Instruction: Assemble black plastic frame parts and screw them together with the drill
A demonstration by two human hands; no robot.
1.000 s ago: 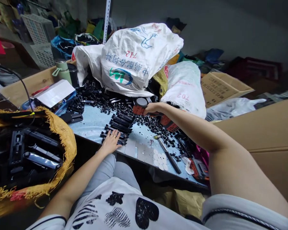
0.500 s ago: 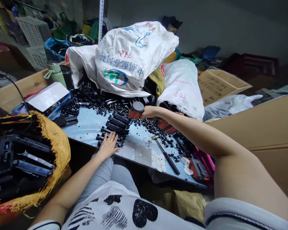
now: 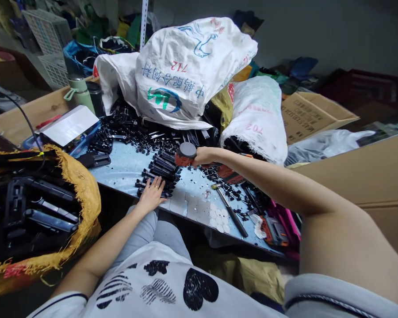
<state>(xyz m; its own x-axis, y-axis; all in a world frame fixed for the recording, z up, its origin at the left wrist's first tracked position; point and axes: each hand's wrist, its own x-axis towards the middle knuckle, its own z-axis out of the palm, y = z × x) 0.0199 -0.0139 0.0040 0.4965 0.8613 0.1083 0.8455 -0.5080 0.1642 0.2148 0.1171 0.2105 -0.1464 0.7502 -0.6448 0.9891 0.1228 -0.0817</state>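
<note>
Several long black plastic parts (image 3: 159, 171) lie side by side in a row on the blue worktop. Across the near end of that row rests my left hand (image 3: 151, 193), fingers stretched out and spread, a ring on one of them. My right hand (image 3: 204, 157) is wrapped round the handle of an orange and black cordless drill (image 3: 185, 155), held over the row's far right side. The drill's rounded back faces me, so its tip is hidden. To the right, a hammer (image 3: 231, 213) with a dark handle lies on the worktop beside small white discs (image 3: 219, 218).
Loose screws and small black pieces (image 3: 126, 126) cover the back of the worktop (image 3: 126, 165). Behind them stand large white sacks (image 3: 175, 75). A yellow woven sack (image 3: 89, 194) of black parts is at the left. Another orange tool (image 3: 276, 232) lies front right, near a cardboard box (image 3: 315, 115).
The drill in my right hand has shifted slightly left and towards me over the row. My left hand stays flat on the parts. The whole view has tilted a little.
</note>
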